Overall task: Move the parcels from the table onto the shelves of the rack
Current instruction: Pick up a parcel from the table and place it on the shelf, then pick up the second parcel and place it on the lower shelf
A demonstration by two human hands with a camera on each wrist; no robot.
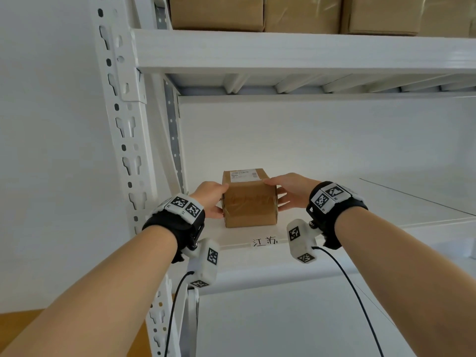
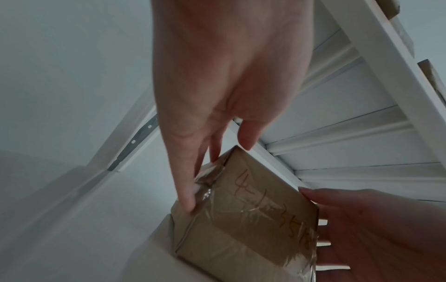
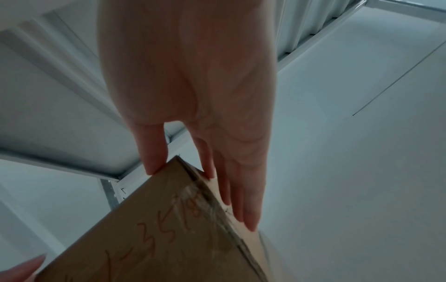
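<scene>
A small brown cardboard parcel [image 1: 249, 202] with a white shipping label on top and red handwriting on its taped front stands on the white rack shelf [image 1: 360, 202], near its left end. My left hand [image 1: 211, 199] lies flat against the parcel's left side, fingers straight, thumb at the top edge. My right hand [image 1: 291, 191] presses the right side the same way. In the left wrist view the left hand [image 2: 217, 95] touches the parcel [image 2: 246, 219] at its taped corner. The right wrist view shows the right hand [image 3: 193, 95] along the parcel [image 3: 156, 238].
The rack's perforated white upright [image 1: 123, 124] stands just left of the parcel. Several brown boxes [image 1: 304, 14] fill the shelf above. A handwritten paper label [image 1: 265, 242] is stuck on the shelf's front beam. The shelf stretches bare to the right.
</scene>
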